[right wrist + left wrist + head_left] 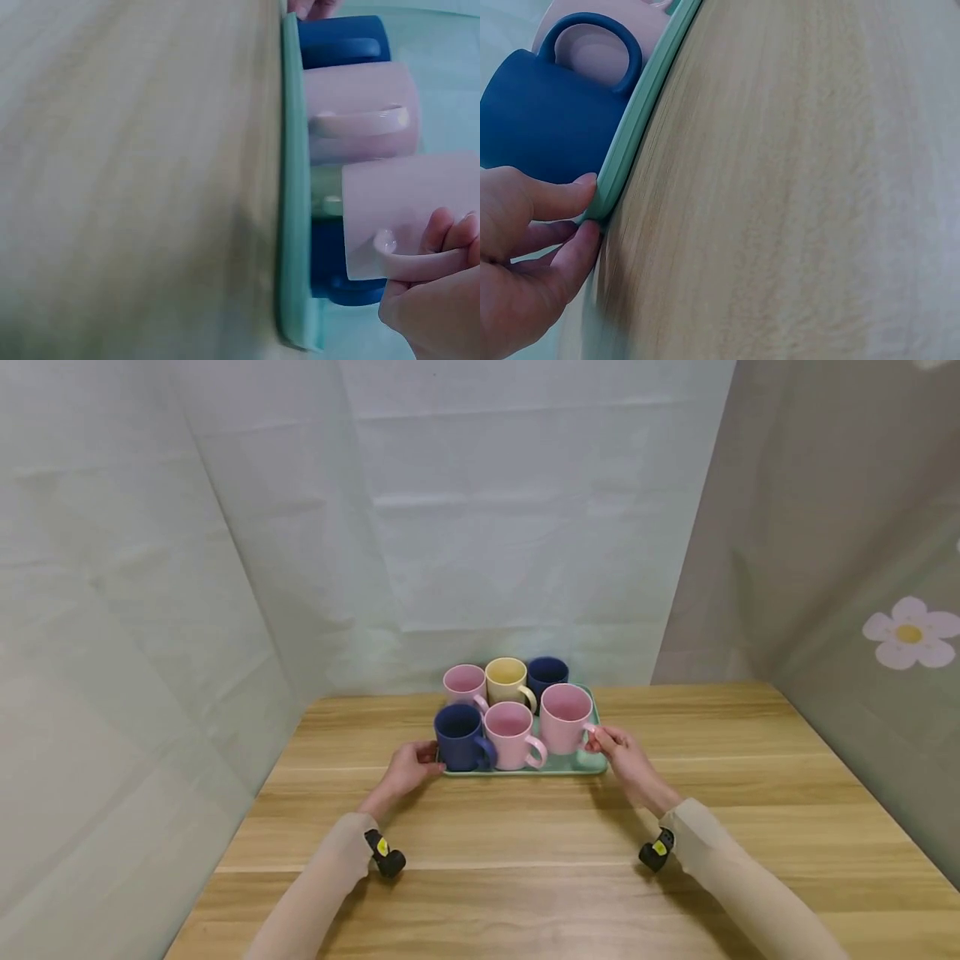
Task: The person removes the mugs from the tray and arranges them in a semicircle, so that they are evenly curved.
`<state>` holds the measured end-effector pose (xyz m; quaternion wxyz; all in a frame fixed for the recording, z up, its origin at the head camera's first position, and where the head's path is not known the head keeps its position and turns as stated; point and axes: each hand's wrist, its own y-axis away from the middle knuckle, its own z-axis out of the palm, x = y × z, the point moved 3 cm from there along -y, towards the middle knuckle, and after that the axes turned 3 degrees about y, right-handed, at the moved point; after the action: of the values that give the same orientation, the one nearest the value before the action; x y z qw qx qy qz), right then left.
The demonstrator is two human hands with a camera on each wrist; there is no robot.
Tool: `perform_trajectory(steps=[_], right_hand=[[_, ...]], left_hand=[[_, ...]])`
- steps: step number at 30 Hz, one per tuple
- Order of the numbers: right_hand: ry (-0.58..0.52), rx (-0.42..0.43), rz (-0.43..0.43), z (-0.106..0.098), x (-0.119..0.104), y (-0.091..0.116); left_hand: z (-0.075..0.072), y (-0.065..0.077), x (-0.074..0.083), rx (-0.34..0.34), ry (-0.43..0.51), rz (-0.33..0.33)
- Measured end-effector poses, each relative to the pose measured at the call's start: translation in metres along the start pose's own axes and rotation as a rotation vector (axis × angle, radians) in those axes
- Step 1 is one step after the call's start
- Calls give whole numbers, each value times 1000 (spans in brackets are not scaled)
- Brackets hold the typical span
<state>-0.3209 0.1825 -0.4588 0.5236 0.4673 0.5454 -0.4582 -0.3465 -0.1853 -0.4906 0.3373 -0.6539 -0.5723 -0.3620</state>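
My left hand point(408, 768) pinches the front left corner of the green tray point(622, 150), thumb on the rim, fingers beneath it. Beside that thumb stands a dark blue mug point(459, 739). My right hand point(628, 764) grips the handle of a pink mug point(564, 722) at the tray's right side. In the right wrist view this mug point(409, 199) is upright, its base a little above the tray. Next to the front blue mug is another pink mug point(510, 739). Behind are a mauve-pink mug point(464, 683), a yellow mug point(506, 681) and a second blue mug point(547, 670), partly hidden.
The tray lies on a wooden table point(480, 860) near its back edge. Pale cloth point(525, 527) hangs behind and to the left. A darker cloth with a flower print point(909, 633) hangs on the right.
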Motion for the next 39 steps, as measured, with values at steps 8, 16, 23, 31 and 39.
perform_trajectory(steps=[8, 16, 23, 31, 39], right_hand=[[-15, -30, -36, 1, -16, 7], [-34, -34, -73, 1, -34, 19], [-64, -73, -97, 2, -49, 28], [-63, -186, -148, 11, -52, 34], [-69, -277, -133, 28, -48, 39]], left_hand=[[0, 1, 1, 11, 9, 21], [2, 0, -1, 11, -10, 10], [1, 1, 3, 24, -19, 2], [3, -1, 1, 25, -29, 13], [3, 0, 3, 30, -50, 10]])
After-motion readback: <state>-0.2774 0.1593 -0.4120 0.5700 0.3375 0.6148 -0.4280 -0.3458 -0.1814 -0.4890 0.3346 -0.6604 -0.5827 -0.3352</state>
